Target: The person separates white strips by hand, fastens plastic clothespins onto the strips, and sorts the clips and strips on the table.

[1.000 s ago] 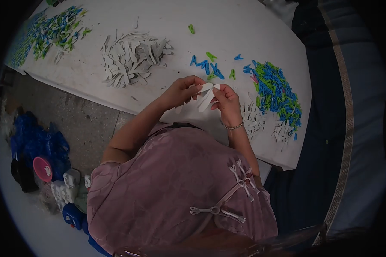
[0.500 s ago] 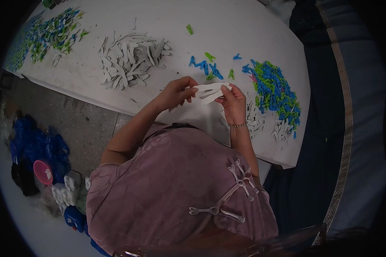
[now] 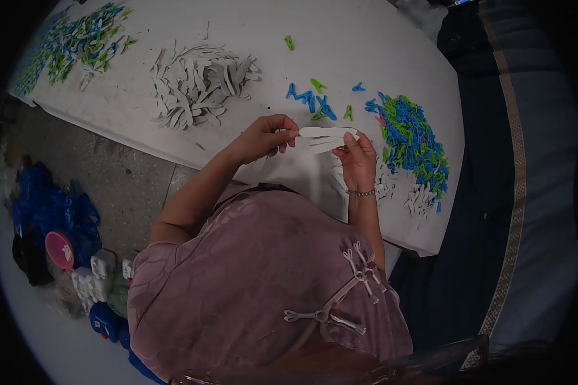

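Observation:
My right hand is closed on several white strips that fan out to the left above the table's front edge. My left hand is pinched at the left end of the top strip; another pale strip hangs below its fingers. Just beyond the hands lie a few blue clips and green clips. Under and right of my right hand is a loose pile of white strips. A large heap of grey-white strips sits to the left of my hands.
On the white table there is a blue and green clip heap at the right and another clip heap at the far left. Blue bags, a pink bowl and white containers stand at the lower left.
The white strips have turned from slanting to nearly level. My right hand has moved a little to the right, and the hands are farther apart.

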`<action>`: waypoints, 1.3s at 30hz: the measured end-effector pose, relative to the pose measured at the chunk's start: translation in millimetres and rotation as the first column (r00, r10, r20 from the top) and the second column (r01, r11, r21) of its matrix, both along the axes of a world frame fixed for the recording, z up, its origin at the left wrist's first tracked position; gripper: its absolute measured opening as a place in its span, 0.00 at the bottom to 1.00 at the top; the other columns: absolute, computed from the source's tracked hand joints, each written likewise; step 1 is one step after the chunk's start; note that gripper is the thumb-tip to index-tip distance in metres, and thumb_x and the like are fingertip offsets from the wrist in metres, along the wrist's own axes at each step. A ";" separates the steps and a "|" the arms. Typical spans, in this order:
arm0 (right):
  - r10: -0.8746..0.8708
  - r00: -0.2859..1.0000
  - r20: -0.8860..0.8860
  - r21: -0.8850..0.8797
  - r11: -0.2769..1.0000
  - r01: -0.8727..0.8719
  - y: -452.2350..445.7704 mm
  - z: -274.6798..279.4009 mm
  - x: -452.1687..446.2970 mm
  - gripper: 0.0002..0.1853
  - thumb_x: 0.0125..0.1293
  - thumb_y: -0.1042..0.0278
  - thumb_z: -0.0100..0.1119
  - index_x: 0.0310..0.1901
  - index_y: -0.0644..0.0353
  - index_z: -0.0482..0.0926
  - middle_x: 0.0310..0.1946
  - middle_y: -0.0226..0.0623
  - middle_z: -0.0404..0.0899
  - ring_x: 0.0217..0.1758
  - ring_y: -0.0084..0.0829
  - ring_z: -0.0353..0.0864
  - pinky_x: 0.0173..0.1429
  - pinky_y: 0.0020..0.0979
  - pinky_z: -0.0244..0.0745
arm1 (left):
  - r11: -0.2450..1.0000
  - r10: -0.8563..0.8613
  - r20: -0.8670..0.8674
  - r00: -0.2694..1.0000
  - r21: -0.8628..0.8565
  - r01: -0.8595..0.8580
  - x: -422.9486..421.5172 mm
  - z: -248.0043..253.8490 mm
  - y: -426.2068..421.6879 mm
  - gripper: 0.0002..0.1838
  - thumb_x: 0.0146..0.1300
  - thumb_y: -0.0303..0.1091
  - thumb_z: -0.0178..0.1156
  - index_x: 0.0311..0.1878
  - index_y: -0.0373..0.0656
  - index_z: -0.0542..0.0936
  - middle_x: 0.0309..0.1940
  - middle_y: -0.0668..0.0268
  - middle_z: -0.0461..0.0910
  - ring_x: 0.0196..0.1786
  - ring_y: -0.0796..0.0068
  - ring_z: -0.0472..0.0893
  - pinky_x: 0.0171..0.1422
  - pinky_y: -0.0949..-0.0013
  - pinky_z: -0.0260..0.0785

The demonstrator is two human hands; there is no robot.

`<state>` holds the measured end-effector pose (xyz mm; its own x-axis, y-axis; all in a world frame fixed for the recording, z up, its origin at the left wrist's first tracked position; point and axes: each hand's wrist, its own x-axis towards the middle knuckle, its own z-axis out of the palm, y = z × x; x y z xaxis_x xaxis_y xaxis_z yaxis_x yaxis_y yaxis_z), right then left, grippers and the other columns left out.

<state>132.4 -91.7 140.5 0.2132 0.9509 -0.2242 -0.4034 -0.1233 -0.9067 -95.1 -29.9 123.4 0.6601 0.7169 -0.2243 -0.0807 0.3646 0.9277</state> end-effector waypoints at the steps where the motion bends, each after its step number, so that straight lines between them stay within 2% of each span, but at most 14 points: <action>1: 0.001 1.000 0.001 -0.001 1.000 -0.001 0.1 -0.5 1.2 0.09 0.62 0.70 0.57 0.43 0.61 0.75 0.35 0.34 0.80 0.32 0.23 0.79 0.36 0.24 0.77 | 0.999 0.010 0.038 0.999 -0.048 -0.009 0.6 -1.5 0.6 0.08 0.64 0.37 0.53 0.40 0.43 0.74 0.27 0.73 0.75 0.24 0.88 0.69 0.23 0.82 0.58; 3: -0.067 0.989 -0.128 0.100 0.992 0.080 2.6 2.3 -1.9 0.09 0.65 0.70 0.52 0.44 0.62 0.70 0.40 0.39 0.77 0.35 0.27 0.79 0.41 0.30 0.78 | 0.995 0.029 0.073 0.997 -0.096 -0.021 0.9 -6.3 3.2 0.09 0.65 0.37 0.52 0.43 0.44 0.73 0.28 0.72 0.75 0.25 0.88 0.69 0.25 0.82 0.58; 5: -0.051 0.992 -0.113 0.078 0.995 0.060 2.8 15.3 -4.6 0.09 0.66 0.69 0.49 0.44 0.62 0.67 0.40 0.41 0.76 0.36 0.30 0.79 0.44 0.33 0.77 | 0.940 0.189 0.332 0.924 -0.332 -0.073 0.1 -12.4 7.9 0.12 0.64 0.34 0.51 0.49 0.43 0.70 0.33 0.68 0.75 0.30 0.86 0.69 0.28 0.80 0.59; 10: 0.065 0.995 -0.072 0.039 0.997 -0.062 1.7 18.7 -21.5 0.08 0.66 0.70 0.44 0.44 0.62 0.63 0.35 0.43 0.73 0.37 0.36 0.79 0.46 0.38 0.78 | 0.880 0.316 0.469 0.825 -0.470 -0.070 2.4 -16.4 14.5 0.18 0.62 0.27 0.47 0.55 0.39 0.65 0.45 0.59 0.73 0.37 0.81 0.72 0.35 0.76 0.66; 13: 0.148 0.986 -0.080 -0.088 0.984 -0.155 4.1 11.5 -39.0 0.07 0.65 0.74 0.43 0.44 0.60 0.64 0.33 0.40 0.74 0.35 0.33 0.79 0.38 0.33 0.77 | 0.869 0.315 0.530 0.788 -0.495 -0.014 3.1 -9.9 14.1 0.20 0.60 0.22 0.44 0.58 0.36 0.62 0.53 0.52 0.70 0.45 0.75 0.74 0.44 0.73 0.71; 15: 0.277 0.941 0.193 -0.158 0.956 -0.249 6.5 6.5 -43.2 0.07 0.63 0.75 0.44 0.43 0.60 0.65 0.26 0.34 0.72 0.27 0.26 0.76 0.27 0.24 0.71 | 0.865 0.305 0.550 0.777 -0.502 0.016 3.7 -8.0 13.0 0.22 0.60 0.20 0.43 0.59 0.35 0.60 0.55 0.50 0.67 0.51 0.71 0.75 0.50 0.71 0.73; 17: 0.338 0.920 0.197 -0.134 0.939 -0.316 9.5 -0.1 -38.1 0.06 0.63 0.75 0.44 0.41 0.60 0.66 0.25 0.33 0.72 0.24 0.23 0.74 0.24 0.22 0.67 | 0.871 0.334 0.603 0.724 -0.491 0.007 3.4 -10.8 14.0 0.23 0.59 0.18 0.42 0.59 0.34 0.59 0.58 0.50 0.65 0.57 0.66 0.72 0.58 0.69 0.71; 18: 0.397 0.895 0.205 -0.109 0.918 -0.382 10.8 -1.5 -37.1 0.05 0.62 0.75 0.45 0.40 0.60 0.67 0.24 0.32 0.72 0.20 0.20 0.71 0.21 0.19 0.63 | 0.870 0.336 0.598 0.727 -0.493 0.004 2.4 -12.4 15.1 0.23 0.59 0.18 0.42 0.59 0.34 0.59 0.58 0.50 0.65 0.57 0.66 0.72 0.58 0.69 0.71; 25: 0.466 0.878 0.109 -0.214 0.874 -0.437 8.6 -2.7 -51.5 0.07 0.60 0.74 0.53 0.40 0.61 0.72 0.24 0.32 0.75 0.17 0.15 0.67 0.20 0.19 0.61 | 0.865 0.378 0.633 0.676 -0.501 -0.014 5.3 -17.4 17.5 0.24 0.59 0.19 0.46 0.60 0.36 0.58 0.61 0.50 0.62 0.57 0.66 0.71 0.63 0.68 0.66; 27: 0.493 0.870 -0.007 -0.271 0.836 -0.476 5.9 -3.6 -59.2 0.09 0.59 0.72 0.57 0.41 0.62 0.74 0.23 0.31 0.75 0.17 0.14 0.67 0.20 0.18 0.60 | 0.869 0.378 0.637 0.672 -0.494 -0.021 9.7 -17.4 16.9 0.24 0.59 0.20 0.45 0.60 0.36 0.59 0.61 0.50 0.61 0.58 0.66 0.71 0.64 0.67 0.64; 33: 0.542 0.839 0.055 -0.271 0.817 -0.509 2.0 -14.0 -61.9 0.09 0.59 0.71 0.59 0.40 0.63 0.75 0.23 0.30 0.75 0.17 0.14 0.67 0.21 0.18 0.60 | 0.887 0.372 0.633 0.679 -0.459 -0.058 18.2 -7.7 10.0 0.23 0.61 0.22 0.47 0.60 0.36 0.59 0.61 0.50 0.61 0.59 0.66 0.70 0.66 0.65 0.62; 36: 0.447 0.893 0.044 -0.209 0.879 -0.430 1.0 -12.5 -60.4 0.11 0.57 0.68 0.60 0.40 0.63 0.76 0.22 0.29 0.74 0.16 0.15 0.65 0.20 0.18 0.59 | 0.889 0.350 0.622 0.701 -0.456 -0.040 16.6 -9.7 3.1 0.23 0.62 0.26 0.49 0.60 0.37 0.60 0.61 0.51 0.63 0.58 0.67 0.70 0.65 0.67 0.62; 38: 0.443 0.895 0.056 -0.211 0.881 -0.423 2.0 -14.7 -55.5 0.11 0.58 0.70 0.60 0.41 0.63 0.75 0.22 0.29 0.74 0.17 0.15 0.66 0.21 0.18 0.60 | 0.947 0.231 0.471 0.851 -0.309 -0.086 15.6 -14.4 -5.3 0.21 0.62 0.30 0.52 0.58 0.38 0.64 0.55 0.56 0.71 0.54 0.72 0.73 0.61 0.69 0.64; 39: 0.439 0.896 0.061 -0.222 0.882 -0.417 1.5 -15.3 -54.2 0.11 0.58 0.71 0.60 0.42 0.63 0.75 0.23 0.30 0.75 0.17 0.15 0.67 0.21 0.18 0.60 | 0.949 0.227 0.472 0.852 -0.305 -0.084 15.0 -15.2 -7.0 0.21 0.62 0.30 0.52 0.58 0.38 0.64 0.55 0.56 0.71 0.54 0.72 0.73 0.61 0.69 0.64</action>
<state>78.2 -90.2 125.3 -0.1711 0.8932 -0.4158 -0.1729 -0.4427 -0.8799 -80.1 -36.9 108.2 0.6185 0.7803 -0.0929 -0.5785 0.5321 0.6183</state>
